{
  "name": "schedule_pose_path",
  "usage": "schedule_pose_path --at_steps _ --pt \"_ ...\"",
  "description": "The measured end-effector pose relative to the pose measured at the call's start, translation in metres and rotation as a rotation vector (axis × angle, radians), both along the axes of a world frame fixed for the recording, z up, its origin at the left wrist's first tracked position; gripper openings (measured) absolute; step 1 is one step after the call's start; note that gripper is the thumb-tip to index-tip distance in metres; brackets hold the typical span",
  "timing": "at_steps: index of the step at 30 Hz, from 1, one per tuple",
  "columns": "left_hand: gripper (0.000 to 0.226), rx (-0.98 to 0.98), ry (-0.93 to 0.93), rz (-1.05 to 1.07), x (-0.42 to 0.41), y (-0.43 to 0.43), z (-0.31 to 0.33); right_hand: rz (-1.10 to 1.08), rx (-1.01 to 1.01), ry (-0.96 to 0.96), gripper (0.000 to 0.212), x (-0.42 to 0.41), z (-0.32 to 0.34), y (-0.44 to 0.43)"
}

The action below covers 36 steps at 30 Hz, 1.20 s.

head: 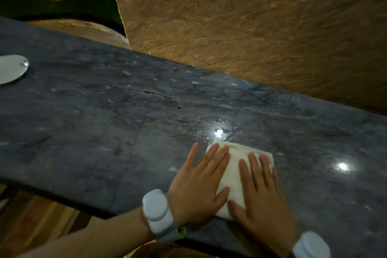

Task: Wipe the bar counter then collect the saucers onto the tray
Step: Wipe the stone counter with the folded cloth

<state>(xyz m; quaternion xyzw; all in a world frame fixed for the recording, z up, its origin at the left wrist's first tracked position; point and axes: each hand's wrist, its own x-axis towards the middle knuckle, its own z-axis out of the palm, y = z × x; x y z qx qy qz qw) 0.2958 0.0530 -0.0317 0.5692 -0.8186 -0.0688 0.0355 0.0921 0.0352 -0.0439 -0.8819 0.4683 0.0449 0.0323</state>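
Note:
A folded white cloth (236,165) lies flat on the dark grey stone bar counter (104,123), near its front edge. My left hand (199,186) presses on the cloth's left side, fingers spread and flat. My right hand (259,192) lies flat on the cloth's right side, fingers apart as well. Small wet droplets glint on the counter just beyond the cloth. A white saucer (11,69) sits on the counter at the far left, cut off by the frame edge. No tray is in view.
A rough tan stone wall (240,27) rises right behind the counter's far edge. Wooden flooring (31,216) shows below the counter's front edge at lower left. White wrist devices sit on both my wrists.

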Motion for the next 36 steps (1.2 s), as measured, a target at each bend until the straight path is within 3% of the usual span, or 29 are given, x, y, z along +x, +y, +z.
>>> schedule_pose_path --at_steps 4,14,20,31,36 --pt "0.073 -0.004 0.042 -0.046 0.005 -0.024 -0.01 -0.032 0.003 0.034 0.092 0.005 0.001 -0.016" --pt "0.08 -0.008 -0.066 -0.139 0.045 -0.142 -0.015 -0.266 0.046 0.041 0.098 0.052 0.002 -0.1" --pt "0.081 -0.063 -0.056 -0.152 0.051 -0.124 -0.018 -0.281 0.09 0.046 0.085 0.062 0.01 -0.079" --pt "0.076 -0.067 -0.088 -0.155 0.1 -0.01 -0.003 -0.246 0.095 0.012 0.091 0.106 0.001 0.019" --pt "0.079 -0.002 -0.044 -0.156 0.107 -0.008 0.0 -0.244 0.046 0.035 0.09 0.11 -0.007 0.024"
